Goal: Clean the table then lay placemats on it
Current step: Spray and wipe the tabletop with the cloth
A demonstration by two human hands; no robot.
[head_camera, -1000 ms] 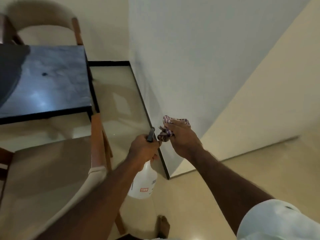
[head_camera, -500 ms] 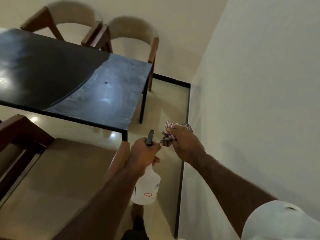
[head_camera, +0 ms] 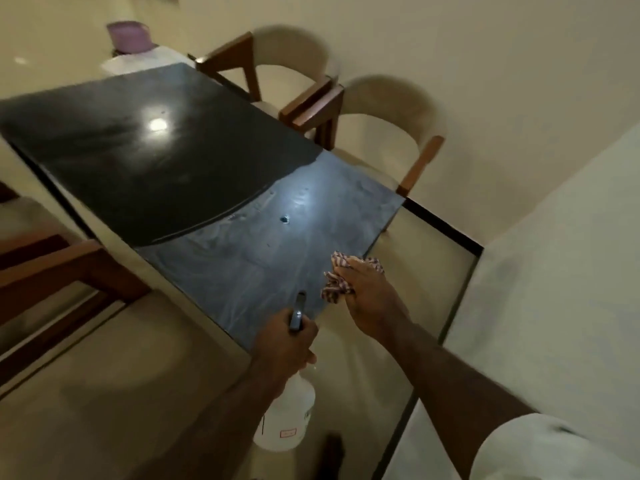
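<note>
Nothing written can be read. The bottle [head_camera: 287,420], held in the left hand [head_camera: 284,344] just off the table's [head_camera: 214,258] near corner, has a small red-bordered label [head_camera: 289,434] low on its white side. The print on the label is too small and blurred to make out. A dark mark by the bottle's right edge may be lettering, but it is illegible too. A thin black line runs up the bottle's left side.
</note>
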